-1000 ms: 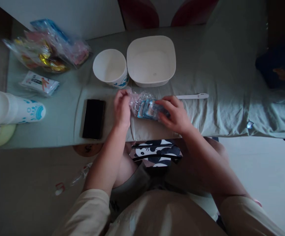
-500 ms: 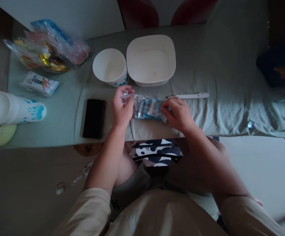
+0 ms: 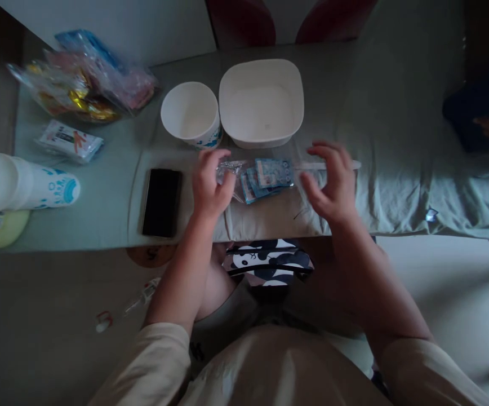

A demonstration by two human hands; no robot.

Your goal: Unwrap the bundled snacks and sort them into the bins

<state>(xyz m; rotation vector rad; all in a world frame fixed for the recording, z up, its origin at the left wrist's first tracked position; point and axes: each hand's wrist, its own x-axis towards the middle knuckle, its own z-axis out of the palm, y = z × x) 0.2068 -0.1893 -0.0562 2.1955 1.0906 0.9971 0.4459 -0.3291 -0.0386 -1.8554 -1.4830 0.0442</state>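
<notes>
Three blue packets (image 3: 274,172) (only visible ones are being counted) are being flanked by the left hand (image 3: 210,189) and right hand (image 3: 335,183), the top one's long axis running hand to hand. The right fingers are being spread; whether one clear wrapper (image 3: 231,164) is being pinched by the left cannot be told.

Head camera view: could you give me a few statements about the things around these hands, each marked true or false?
1. Small flat blue packets lie between the left hand and the right hand. True.
2. The right hand is closed around the packets. False: it is open, to the right of them.
3. A black rectangular phone lies left of the left hand. True.
4. A round white paper cup with blue print stands right of a white rounded-square tub. False: the cup stands left of the tub.
</notes>
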